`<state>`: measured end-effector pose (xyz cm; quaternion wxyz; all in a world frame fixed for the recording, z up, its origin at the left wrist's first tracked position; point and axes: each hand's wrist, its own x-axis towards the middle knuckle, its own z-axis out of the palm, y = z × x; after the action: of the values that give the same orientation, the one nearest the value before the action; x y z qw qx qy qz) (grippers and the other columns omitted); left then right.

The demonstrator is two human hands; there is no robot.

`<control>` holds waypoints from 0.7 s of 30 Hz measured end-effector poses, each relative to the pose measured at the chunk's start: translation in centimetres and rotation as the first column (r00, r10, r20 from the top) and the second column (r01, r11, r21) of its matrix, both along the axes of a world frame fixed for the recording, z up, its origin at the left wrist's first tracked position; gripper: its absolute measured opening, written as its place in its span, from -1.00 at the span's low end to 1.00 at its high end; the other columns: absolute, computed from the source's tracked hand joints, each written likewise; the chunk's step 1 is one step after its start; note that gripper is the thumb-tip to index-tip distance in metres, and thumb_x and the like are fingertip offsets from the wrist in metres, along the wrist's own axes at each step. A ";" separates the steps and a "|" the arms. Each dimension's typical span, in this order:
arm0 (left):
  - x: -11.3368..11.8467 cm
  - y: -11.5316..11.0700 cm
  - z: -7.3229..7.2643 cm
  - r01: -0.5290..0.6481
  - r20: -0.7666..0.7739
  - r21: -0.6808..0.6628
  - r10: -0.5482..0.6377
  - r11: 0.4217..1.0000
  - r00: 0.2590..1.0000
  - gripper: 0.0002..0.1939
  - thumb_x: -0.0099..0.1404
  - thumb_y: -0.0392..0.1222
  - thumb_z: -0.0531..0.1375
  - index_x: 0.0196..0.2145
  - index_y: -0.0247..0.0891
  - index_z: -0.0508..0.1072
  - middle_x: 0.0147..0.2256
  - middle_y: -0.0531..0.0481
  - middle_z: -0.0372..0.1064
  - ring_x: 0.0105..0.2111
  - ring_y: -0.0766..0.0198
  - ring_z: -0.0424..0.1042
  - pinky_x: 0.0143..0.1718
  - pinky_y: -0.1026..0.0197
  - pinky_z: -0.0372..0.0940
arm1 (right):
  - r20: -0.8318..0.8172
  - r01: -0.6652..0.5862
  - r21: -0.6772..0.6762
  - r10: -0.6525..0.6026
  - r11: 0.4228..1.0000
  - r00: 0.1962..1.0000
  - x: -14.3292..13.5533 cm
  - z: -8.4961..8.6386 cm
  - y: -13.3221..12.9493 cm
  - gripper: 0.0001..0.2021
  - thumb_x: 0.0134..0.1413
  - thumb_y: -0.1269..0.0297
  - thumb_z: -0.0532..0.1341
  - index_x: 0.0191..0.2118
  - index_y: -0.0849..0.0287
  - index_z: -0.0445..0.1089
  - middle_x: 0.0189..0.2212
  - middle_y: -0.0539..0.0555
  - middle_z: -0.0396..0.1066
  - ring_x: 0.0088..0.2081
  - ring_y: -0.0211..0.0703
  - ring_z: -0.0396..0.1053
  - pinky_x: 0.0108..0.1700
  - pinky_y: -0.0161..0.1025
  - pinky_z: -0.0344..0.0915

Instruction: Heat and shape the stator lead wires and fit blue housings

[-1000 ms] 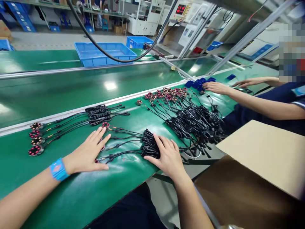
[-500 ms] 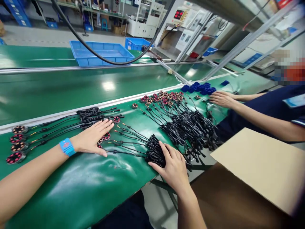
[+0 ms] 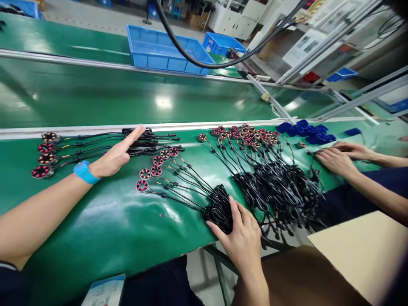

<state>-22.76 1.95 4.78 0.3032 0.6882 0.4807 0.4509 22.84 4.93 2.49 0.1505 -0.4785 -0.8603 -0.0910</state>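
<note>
My left hand (image 3: 116, 155), a blue band on its wrist, is turned edge-on with fingers stretched out. It hovers over or beside a row of black coiled cables (image 3: 140, 135) whose ends carry round motor stators (image 3: 44, 171) with red or copper windings; whether it touches them I cannot tell. My right hand (image 3: 240, 233) grips the near end of a second bundle of coiled black cables (image 3: 219, 206), thumb below and fingers on top. This bundle's wires fan out left to several ring-shaped stators (image 3: 156, 171).
Farther right lies a large pile of stator cables (image 3: 280, 187). Behind it are dark blue pieces (image 3: 306, 131), near a co-worker's hands (image 3: 341, 159). A cardboard box (image 3: 360, 250) stands at lower right. Blue trays (image 3: 172, 63) sit across the conveyor, under a hanging black cable (image 3: 204, 64).
My left hand has lifted off the middle bundle's stators and moved up and left, turning edge-on. Those stators now show. My right hand stays on the cable bundle; the view has shifted.
</note>
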 end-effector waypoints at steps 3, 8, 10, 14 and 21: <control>-0.1 0.0 -0.2 -0.009 -0.013 0.004 0.009 1.000 1.000 0.03 0.33 0.56 -0.09 0.49 -0.11 -0.27 0.49 -0.06 -0.34 0.47 -0.10 -0.27 0.48 -0.07 -0.33 | 0.010 0.000 0.000 0.000 1.000 1.000 0.0 0.0 0.0 -0.09 0.22 -0.41 0.02 0.42 0.23 0.10 0.15 0.36 0.35 0.12 0.30 0.36 0.12 0.15 0.32; 0.5 -0.2 0.9 -0.005 -0.095 0.024 0.007 1.000 0.995 -0.02 0.38 0.51 -0.10 0.48 -0.14 -0.23 0.48 -0.08 -0.34 0.47 -0.10 -0.28 0.48 -0.07 -0.32 | 0.013 -0.013 0.018 0.012 1.000 1.000 -0.1 0.1 0.0 -0.09 0.23 -0.40 0.03 0.41 0.27 0.11 0.13 0.37 0.36 0.12 0.31 0.36 0.14 0.14 0.31; 0.9 -0.3 1.3 0.017 -0.184 0.049 -0.008 0.999 0.983 -0.11 0.40 0.47 -0.06 0.46 -0.12 -0.05 0.47 -0.08 -0.23 0.46 -0.09 -0.24 0.47 -0.10 -0.27 | 0.012 -0.013 0.014 0.013 1.000 1.000 -0.1 0.1 0.0 -0.09 0.23 -0.39 0.03 0.41 0.28 0.11 0.13 0.38 0.36 0.12 0.31 0.35 0.16 0.14 0.30; 1.6 -0.2 1.0 0.035 -0.384 0.081 -0.002 0.996 0.923 -0.34 0.48 0.34 -0.04 0.28 -0.13 0.36 0.35 -0.10 0.16 0.43 -0.05 -0.07 0.43 -0.16 -0.09 | 0.016 -0.020 0.016 0.020 1.000 1.000 -0.1 0.1 0.0 -0.10 0.23 -0.37 0.06 0.41 0.28 0.11 0.13 0.39 0.35 0.12 0.31 0.35 0.16 0.15 0.30; 1.5 -0.3 1.5 -0.057 -0.402 0.122 0.102 0.991 0.910 -0.26 0.50 0.34 -0.12 0.36 -0.23 0.23 0.33 -0.17 0.20 0.42 -0.03 0.00 0.43 -0.15 -0.06 | 0.017 -0.042 0.002 0.042 0.999 0.999 0.0 0.3 0.2 -0.08 0.20 -0.38 0.09 0.41 0.29 0.13 0.12 0.40 0.35 0.10 0.33 0.36 0.13 0.18 0.32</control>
<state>-21.28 1.61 6.28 0.1403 0.7623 0.5359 0.3347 22.86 5.15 2.80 0.1456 -0.4591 -0.8714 -0.0931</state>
